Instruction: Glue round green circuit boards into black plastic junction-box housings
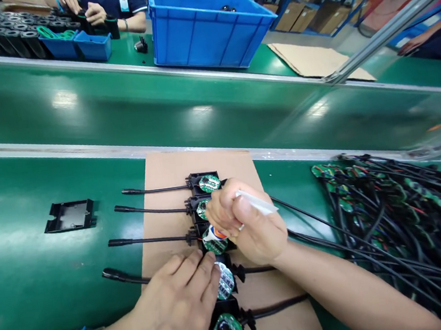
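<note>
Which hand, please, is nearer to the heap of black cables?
Right: the right hand is to the left of the heap of black cables in the picture; the left hand lies farther left and lower.

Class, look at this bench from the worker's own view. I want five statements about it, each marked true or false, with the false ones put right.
1. The right hand grips a white tube. True.
2. The left hand is raised clear of the work. False: its fingers lie at the row of black housings.
3. A large blue crate stands on the far bench. True.
4. The separate black tray lies on the cardboard. False: it lies on the green tabletop, left of the cardboard.
5. A cable pile lies right of the cardboard. True.
</note>
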`<action>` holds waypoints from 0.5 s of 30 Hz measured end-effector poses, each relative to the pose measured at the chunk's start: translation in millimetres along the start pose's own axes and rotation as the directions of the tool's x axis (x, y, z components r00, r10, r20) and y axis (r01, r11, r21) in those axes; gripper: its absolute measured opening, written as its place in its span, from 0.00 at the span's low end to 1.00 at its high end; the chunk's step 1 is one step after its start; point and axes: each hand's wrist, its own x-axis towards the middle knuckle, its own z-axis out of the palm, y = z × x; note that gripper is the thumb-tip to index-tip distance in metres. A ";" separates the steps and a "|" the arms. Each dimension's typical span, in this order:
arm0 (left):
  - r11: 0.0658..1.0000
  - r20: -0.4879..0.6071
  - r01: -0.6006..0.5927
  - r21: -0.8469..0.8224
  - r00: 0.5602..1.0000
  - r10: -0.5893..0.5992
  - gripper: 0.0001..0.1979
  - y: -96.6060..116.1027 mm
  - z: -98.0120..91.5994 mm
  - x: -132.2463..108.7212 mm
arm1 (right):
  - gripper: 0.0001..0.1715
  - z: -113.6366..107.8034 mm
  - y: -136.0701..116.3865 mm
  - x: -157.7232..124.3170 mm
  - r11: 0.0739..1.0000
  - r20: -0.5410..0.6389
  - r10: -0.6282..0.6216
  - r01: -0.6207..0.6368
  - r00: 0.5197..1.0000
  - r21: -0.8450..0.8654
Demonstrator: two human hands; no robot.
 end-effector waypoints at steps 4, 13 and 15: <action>1.000 0.041 -0.015 -0.013 0.999 0.015 0.25 -1.0 1.8 -2.0 | 0.16 -2.5 -9.5 -4.8 0.999 0.004 0.031 -0.030 1.000 -0.037; 0.999 0.030 -0.005 -0.033 1.000 0.006 0.26 0.4 7.9 -6.6 | 0.15 -8.3 -23.6 -19.7 0.995 -0.032 0.057 -0.060 0.998 -0.085; 1.000 0.028 -0.004 -0.029 1.000 0.005 0.26 0.6 8.5 -6.7 | 0.15 -11.9 -23.8 -18.0 0.995 -0.039 0.040 -0.043 0.998 -0.089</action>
